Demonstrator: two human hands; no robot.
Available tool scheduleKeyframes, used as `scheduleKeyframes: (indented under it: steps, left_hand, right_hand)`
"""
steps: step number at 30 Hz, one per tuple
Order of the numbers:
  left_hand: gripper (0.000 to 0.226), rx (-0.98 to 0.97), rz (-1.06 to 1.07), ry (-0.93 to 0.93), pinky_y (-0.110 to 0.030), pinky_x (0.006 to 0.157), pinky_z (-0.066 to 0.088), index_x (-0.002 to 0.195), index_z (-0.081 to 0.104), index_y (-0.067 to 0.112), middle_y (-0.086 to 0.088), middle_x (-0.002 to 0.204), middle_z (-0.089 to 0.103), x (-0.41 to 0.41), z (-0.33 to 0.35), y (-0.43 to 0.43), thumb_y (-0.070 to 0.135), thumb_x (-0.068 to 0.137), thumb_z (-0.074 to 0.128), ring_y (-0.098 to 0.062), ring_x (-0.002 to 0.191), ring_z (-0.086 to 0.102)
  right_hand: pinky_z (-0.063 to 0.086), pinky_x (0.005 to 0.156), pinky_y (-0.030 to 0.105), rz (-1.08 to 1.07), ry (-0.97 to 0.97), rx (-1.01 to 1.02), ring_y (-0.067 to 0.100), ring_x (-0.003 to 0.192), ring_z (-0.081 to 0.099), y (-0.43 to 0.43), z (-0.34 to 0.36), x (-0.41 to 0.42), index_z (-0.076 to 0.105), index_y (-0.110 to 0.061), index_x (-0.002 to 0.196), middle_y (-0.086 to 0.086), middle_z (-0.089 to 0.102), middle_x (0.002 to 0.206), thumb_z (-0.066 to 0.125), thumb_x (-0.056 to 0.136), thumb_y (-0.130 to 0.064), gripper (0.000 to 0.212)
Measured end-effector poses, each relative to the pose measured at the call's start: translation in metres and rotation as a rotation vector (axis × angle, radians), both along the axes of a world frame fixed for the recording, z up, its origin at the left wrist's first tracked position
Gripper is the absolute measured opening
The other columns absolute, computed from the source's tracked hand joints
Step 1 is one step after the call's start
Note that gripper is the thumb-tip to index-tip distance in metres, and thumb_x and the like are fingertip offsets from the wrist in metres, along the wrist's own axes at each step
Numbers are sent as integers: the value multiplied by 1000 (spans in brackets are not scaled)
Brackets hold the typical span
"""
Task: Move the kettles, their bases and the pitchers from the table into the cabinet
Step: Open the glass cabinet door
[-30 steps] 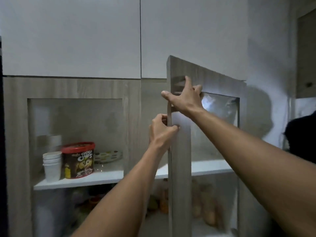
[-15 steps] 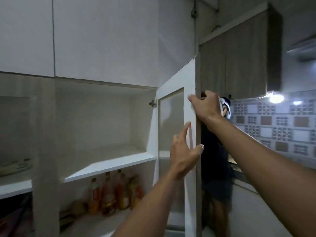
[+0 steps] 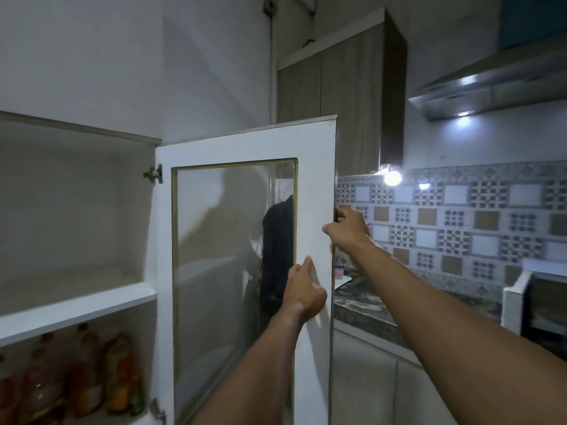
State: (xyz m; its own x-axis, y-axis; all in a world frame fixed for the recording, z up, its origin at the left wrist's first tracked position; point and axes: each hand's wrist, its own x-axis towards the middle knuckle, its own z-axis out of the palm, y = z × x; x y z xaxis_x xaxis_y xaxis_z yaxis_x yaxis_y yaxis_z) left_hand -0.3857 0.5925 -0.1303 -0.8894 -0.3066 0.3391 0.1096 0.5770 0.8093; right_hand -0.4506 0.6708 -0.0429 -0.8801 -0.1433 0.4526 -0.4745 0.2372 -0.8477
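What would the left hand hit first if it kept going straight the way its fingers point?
Probably the white frame of the cabinet door: the left hand already lies against it, fingers pointing up along it.

Dim kitchen: patterned tile backsplash (image 3: 460, 216), lit range hood (image 3: 491, 87), wood-grain wall cupboard (image 3: 337, 87), dark stone counter (image 3: 368, 305).

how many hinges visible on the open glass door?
2. One metal hinge sits near the top of the white glass-panelled cabinet door, one metal hinge near the bottom edge of the frame. Any lower ones would be out of view.
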Motion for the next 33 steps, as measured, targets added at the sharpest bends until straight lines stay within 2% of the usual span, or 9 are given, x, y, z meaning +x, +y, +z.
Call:
scheduleKeyframes:
  steps: [4,9,10,12,14,19,21,23,33]
  left_hand:
    - [68,-17,42,4,-32,112,33,151,30,18,-5,160,17,-35,-4,5,-8,90,44,-27,144,30]
    - [70,-61,98,26,-30,107,38,151,36,23,-3,155,28,-54,-8,-2,-8,89,46,-25,140,38]
    - [68,-67,110,37,-32,109,37,150,38,22,-3,154,33,-54,-7,-5,-8,90,46,-24,140,39]
    - [62,-67,127,58,-34,110,38,148,42,16,-5,149,45,-51,-3,-12,-6,91,47,-26,137,44]
    - [61,-46,165,62,-38,106,43,146,46,15,-7,143,54,-49,2,-25,-6,90,48,-30,130,52]
    - [70,-41,365,37,-49,98,52,149,39,14,-17,135,56,-23,0,-93,-8,83,49,-36,119,59]
    - [66,-91,474,20,-41,109,43,150,36,13,-16,142,50,1,-6,-127,-4,89,52,-32,132,50]
    - [56,-182,607,-17,-34,106,39,145,45,13,-14,140,52,33,-14,-165,3,90,51,-29,132,48]
    - [61,-214,1221,-193,-42,107,39,150,34,16,-14,144,44,293,-69,-363,13,91,51,-34,132,44]
  right_hand:
    - [54,87,37,4,-11,0,29,106,65,1,-3,-37,63,-11,119,7,69,115,60,86,-5,34]
    - [45,59,14,-34,-17,-46,23,96,61,-3,-4,-54,61,-6,121,10,67,120,58,89,0,33]
    - [47,64,13,-83,-10,-64,25,100,60,-5,-3,-52,58,-7,126,11,64,125,57,89,-1,37]
    - [50,84,28,-291,74,-88,29,113,56,-14,-3,-46,50,-13,132,11,54,133,58,88,-4,45]
    - [50,85,37,-390,266,-135,27,112,56,-29,-5,-38,49,-18,128,9,52,129,59,87,-7,43]
    - [54,89,43,-128,462,-31,27,108,59,-89,-21,-11,55,-17,120,10,57,124,56,88,-9,33]
    - [51,93,43,-15,430,118,29,114,56,-119,-36,2,53,-16,126,10,55,129,54,89,-14,37]
    - [46,97,42,86,383,256,32,119,53,-153,-54,17,49,-14,134,13,52,135,51,89,-16,44]
    - [42,105,45,696,402,508,36,130,46,-391,-142,214,40,-13,145,14,48,145,52,93,-25,55]
